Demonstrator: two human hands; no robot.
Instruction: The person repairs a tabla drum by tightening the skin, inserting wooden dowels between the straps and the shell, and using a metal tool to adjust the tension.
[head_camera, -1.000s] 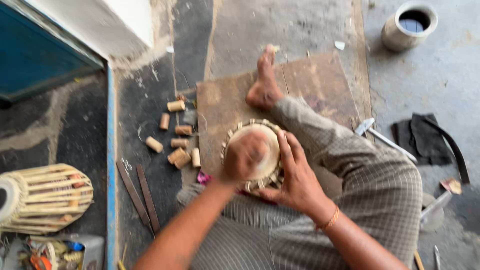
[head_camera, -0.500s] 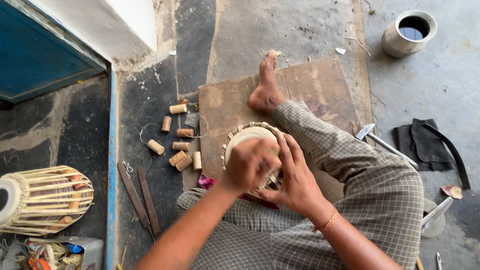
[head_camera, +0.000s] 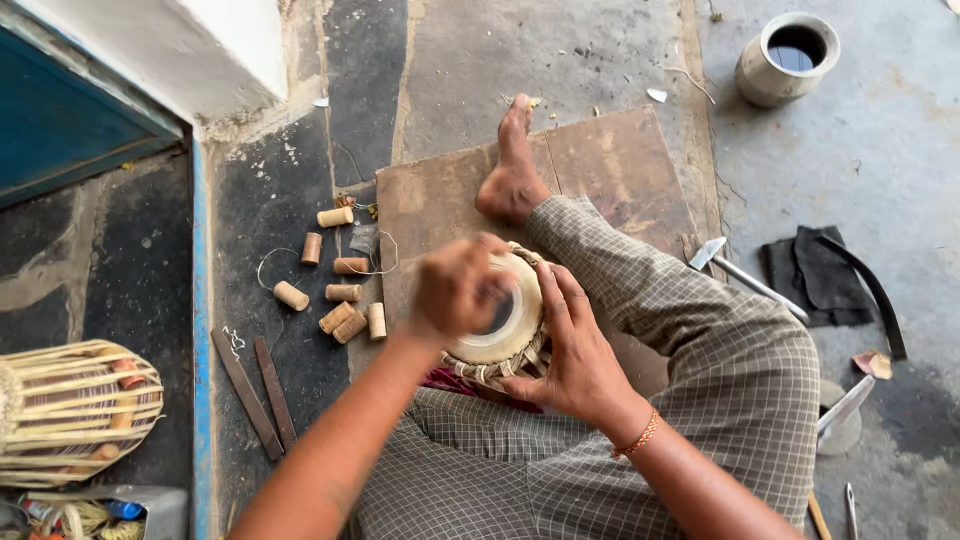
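The small drum (head_camera: 500, 330) sits in the person's lap, its pale skin facing up, wedged between the knees above the checked cloth. The right hand (head_camera: 575, 360) cups its rim from three o'clock, fingers spread and pressed against the laced side — a steadying grip. The left hand (head_camera: 455, 290) is over the skin at ten o'clock, blurred; it looks clenched around something, though what it holds I cannot tell.

The likely trouble is close in: a stroke landing off the skin would catch the right fingers on the rim, and a loose hold could let the drum roll off the lap onto the wooden board (head_camera: 610, 170).

Farther out, wooden pegs (head_camera: 340, 295) lie scattered at nine o'clock — easy to kick. The bare foot (head_camera: 510, 170) at twelve rests near the board's edge, and the pot of dark liquid (head_camera: 790, 55) at two could be tipped.
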